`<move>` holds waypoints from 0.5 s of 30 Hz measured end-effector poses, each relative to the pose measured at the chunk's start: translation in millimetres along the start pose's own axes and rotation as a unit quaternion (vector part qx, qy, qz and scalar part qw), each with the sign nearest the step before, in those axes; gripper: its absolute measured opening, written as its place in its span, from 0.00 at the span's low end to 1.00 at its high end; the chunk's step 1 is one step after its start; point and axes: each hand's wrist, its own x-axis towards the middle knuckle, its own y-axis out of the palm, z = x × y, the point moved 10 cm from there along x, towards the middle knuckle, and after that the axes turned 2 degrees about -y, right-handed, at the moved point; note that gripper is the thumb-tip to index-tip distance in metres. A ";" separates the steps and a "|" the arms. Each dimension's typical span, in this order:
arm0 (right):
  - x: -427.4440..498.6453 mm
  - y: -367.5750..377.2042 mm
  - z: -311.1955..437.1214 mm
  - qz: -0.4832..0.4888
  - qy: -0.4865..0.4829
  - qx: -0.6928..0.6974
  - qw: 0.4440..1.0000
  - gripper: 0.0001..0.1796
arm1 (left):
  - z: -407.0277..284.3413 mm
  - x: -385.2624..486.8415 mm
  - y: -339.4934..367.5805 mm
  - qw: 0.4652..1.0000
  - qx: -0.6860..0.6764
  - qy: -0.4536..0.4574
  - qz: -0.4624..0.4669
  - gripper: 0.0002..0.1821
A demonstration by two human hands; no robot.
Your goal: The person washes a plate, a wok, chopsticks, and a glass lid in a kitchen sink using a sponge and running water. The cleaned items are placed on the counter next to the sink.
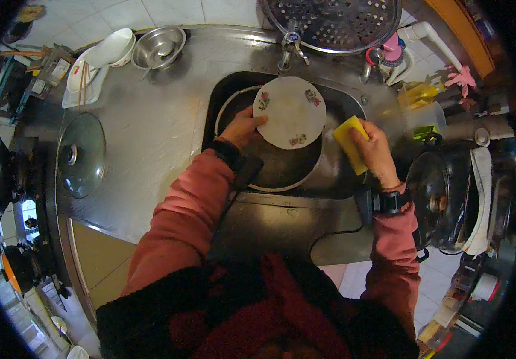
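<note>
My left hand (242, 127) grips the left edge of a white plate (288, 114) with flower prints, thumb on its face. The plate is tilted up above a wide round pan (280, 172) that sits in the steel sink (343, 186). In my right hand (377, 148) is a yellow sponge (350, 142), pinched between thumb and fingers. It is to the right of the plate, apart from it, over the right side of the sink. Behind the plate stands the faucet (290, 49); no water stream can be made out.
A glass lid (81, 155) lies on the left counter. Behind it are white dishes with chopsticks (84, 83) and a steel bowl (159, 47) holding a spoon. A perforated metal tray (336, 20) leans at the back wall. To the right is a dark lidded pot (428, 197).
</note>
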 end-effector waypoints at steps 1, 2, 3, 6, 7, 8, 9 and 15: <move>-3.3 0.4 -3.1 0.006 0.013 0.020 1.000 0.15 | -1.6 2.1 -0.9 1.000 -0.014 0.015 -0.013 0.21; -5.0 1.8 -6.6 0.012 0.027 0.038 0.999 0.15 | -8.2 3.5 -1.1 0.999 -0.012 0.046 -0.011 0.22; -6.6 1.9 -7.3 0.015 0.027 0.040 0.999 0.15 | -15.8 3.6 -0.4 0.997 -0.014 0.079 -0.001 0.23; -5.6 4.4 -8.4 0.015 0.018 0.039 0.999 0.15 | -38.9 -3.7 -12.0 0.988 0.052 0.145 -0.017 0.23; -3.4 4.6 -8.3 0.007 0.013 0.034 0.999 0.15 | -46.9 -7.9 -16.7 0.983 0.087 0.162 -0.029 0.23; -1.6 4.5 -7.9 -0.001 0.008 0.029 1.000 0.15 | -49.7 -11.6 -20.2 0.985 0.069 0.158 -0.031 0.23; 1.2 7.3 -5.6 0.002 -0.005 0.011 1.000 0.15 | -52.1 -16.5 -23.4 0.986 0.051 0.154 -0.034 0.23; 9.7 23.4 6.1 0.021 -0.020 -0.016 0.999 0.15 | -31.5 -43.7 -9.4 0.999 -0.028 0.027 0.036 0.25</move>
